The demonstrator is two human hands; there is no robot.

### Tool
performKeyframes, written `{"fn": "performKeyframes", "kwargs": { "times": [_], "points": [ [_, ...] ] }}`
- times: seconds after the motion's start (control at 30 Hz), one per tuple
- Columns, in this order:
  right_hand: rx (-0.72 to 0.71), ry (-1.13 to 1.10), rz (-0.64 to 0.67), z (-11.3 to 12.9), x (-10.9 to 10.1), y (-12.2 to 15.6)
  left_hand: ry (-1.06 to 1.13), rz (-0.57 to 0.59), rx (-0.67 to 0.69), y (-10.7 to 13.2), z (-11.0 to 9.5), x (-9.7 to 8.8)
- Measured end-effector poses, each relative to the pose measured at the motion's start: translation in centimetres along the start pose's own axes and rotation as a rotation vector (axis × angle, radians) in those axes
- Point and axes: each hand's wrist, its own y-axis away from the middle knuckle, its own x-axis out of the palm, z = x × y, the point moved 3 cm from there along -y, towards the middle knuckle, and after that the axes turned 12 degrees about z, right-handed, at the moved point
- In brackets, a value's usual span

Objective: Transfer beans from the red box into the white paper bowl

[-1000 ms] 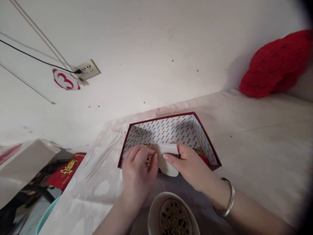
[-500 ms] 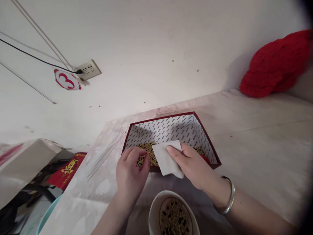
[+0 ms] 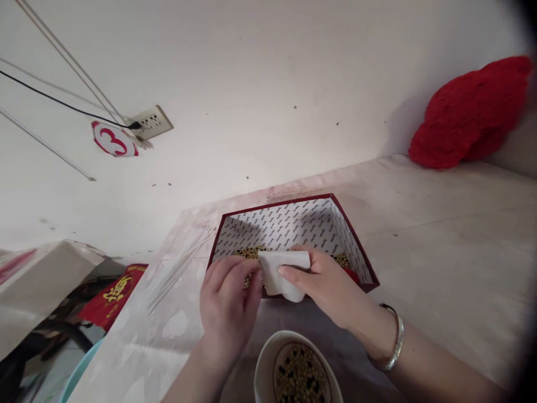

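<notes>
The left grip [image 3: 229, 291] curls, part-closed; whether it has hold of the white sheet [image 3: 274, 280] just right of its fingertips is unclear. Peeling or folding that edge seems in hand, calling for a sure left pinch while the right grip [image 3: 321, 285] clamps the sheet's right side.

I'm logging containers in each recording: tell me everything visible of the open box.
The open box looks like cardboard, with a dark red rim and white inner walls printed with rows of small dark lettering. It sits on the pale tablecloth, slightly angled. Inside are small yellowish and dark grains and, at the right front, something red. The left hand, the right hand and the white sheet hide much of its front; whether they touch it, I cannot tell.
</notes>
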Motion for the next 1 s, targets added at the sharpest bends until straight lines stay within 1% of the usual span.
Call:
{"fn": "performKeyframes", "kwargs": {
  "times": [0.07,0.1,0.23,0.27,0.33,0.4,0.43,0.6,0.73,1.0],
  "points": [
    [-0.024,0.010,-0.001,0.3,0.1,0.0,0.031,-0.016,0.111,0.1,-1.7,-0.3],
    [-0.032,0.003,0.000,0.3,0.1,0.0,0.038,-0.022,0.130,0.1,-2.4,-0.4],
    [-0.010,0.000,0.006,0.1,0.2,-0.1,0.004,-0.145,0.105,0.4,-3.4,-0.6],
    [-0.009,0.010,0.004,0.1,0.3,-0.1,-0.003,-0.152,0.115,0.5,-3.5,-0.6],
    [-0.022,0.017,0.001,0.2,0.3,-0.1,-0.006,-0.096,0.133,0.5,-3.6,-0.3],
    [-0.038,0.009,0.004,0.3,0.3,-0.1,-0.007,-0.028,0.116,0.4,-3.4,0.1],
    [-0.042,0.010,0.001,0.4,0.2,-0.1,-0.002,-0.015,0.106,0.3,-3.3,0.3],
    [-0.024,0.018,0.033,0.0,0.1,-0.2,0.049,-0.038,0.081,-0.2,-3.1,0.6],
    [-0.023,-0.032,0.066,-0.3,0.0,-0.2,0.123,-0.021,0.069,-0.2,-2.9,0.6],
    [-0.032,-0.017,0.109,0.0,0.1,-0.2,0.156,-0.015,0.070,-0.1,-2.7,0.7]
  ]
}}
